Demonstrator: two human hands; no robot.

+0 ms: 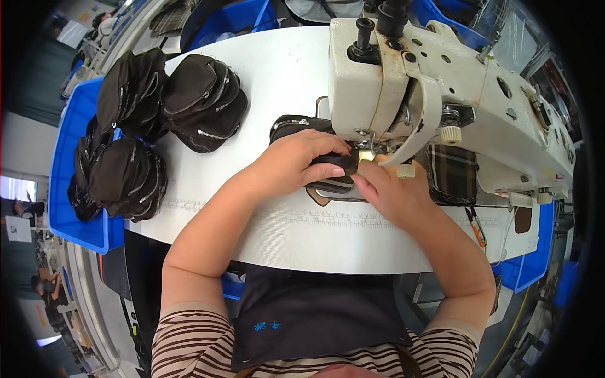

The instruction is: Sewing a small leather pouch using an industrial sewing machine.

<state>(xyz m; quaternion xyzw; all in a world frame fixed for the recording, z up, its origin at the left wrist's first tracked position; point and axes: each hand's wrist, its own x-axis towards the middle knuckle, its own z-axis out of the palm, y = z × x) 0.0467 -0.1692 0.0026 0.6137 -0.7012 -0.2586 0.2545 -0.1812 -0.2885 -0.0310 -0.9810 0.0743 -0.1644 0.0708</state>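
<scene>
A white industrial sewing machine [353, 75] stands at the right of the worktable. My left hand [296, 160] grips a dark brown zippered bag [293, 126] at the machine's needle area, thumb along the near side and fingers over the top. My right hand [391, 186] is just right of it below the needle, thumb and fingers closed on the bag's edge; some fingertips are hidden behind the machine. A folded dark piece with stripes [452, 173] lies right of my right hand, under the machine arm.
Stacked dark bags [129, 94] sit on the table's left and in a blue bin [66, 189]. Orange-handled snips [479, 230] lie at the right front of the white table [277, 63]. More blue bins [208, 28] stand around it. A co-worker [47, 286] is at the far left.
</scene>
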